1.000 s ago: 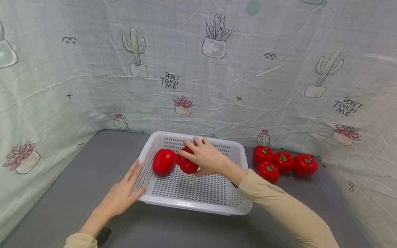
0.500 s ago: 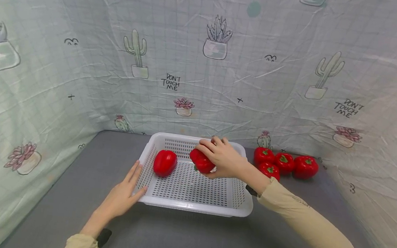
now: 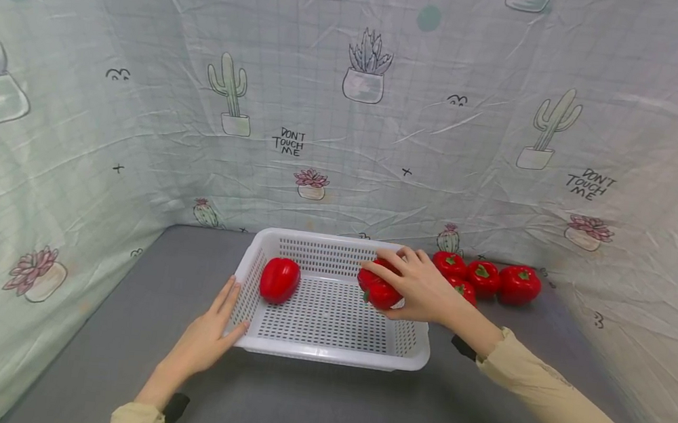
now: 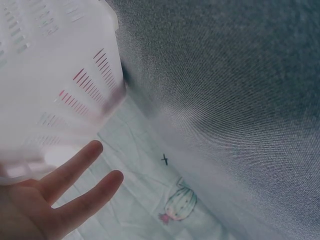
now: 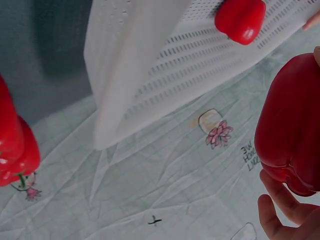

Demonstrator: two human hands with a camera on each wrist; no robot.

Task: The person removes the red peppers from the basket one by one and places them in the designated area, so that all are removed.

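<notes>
My right hand (image 3: pixel 426 289) grips a red bell pepper (image 3: pixel 381 292) over the right part of a white perforated plastic basket (image 3: pixel 331 355). The right wrist view shows this held pepper (image 5: pixel 290 125) close up, with fingertips curled against its end. Another red bell pepper (image 3: pixel 279 281) lies inside the basket at the left. My left hand (image 3: pixel 204 338) rests with straight, spread fingers on the basket's left rim. From the left wrist, two extended fingers (image 4: pixel 90 197) show beside the basket's outer wall (image 4: pixel 50 115); its other fingers are hidden.
Several red bell peppers (image 3: pixel 518 285) stand on the grey table (image 3: pixel 308 406) just right of the basket, one partly hidden by my right hand. A cloth with cactus prints (image 3: pixel 380 161) surrounds the table at the back and sides.
My right hand has carried the gripped pepper rightward, from beside the other pepper to the basket's right end. The left hand stays on the rim.
</notes>
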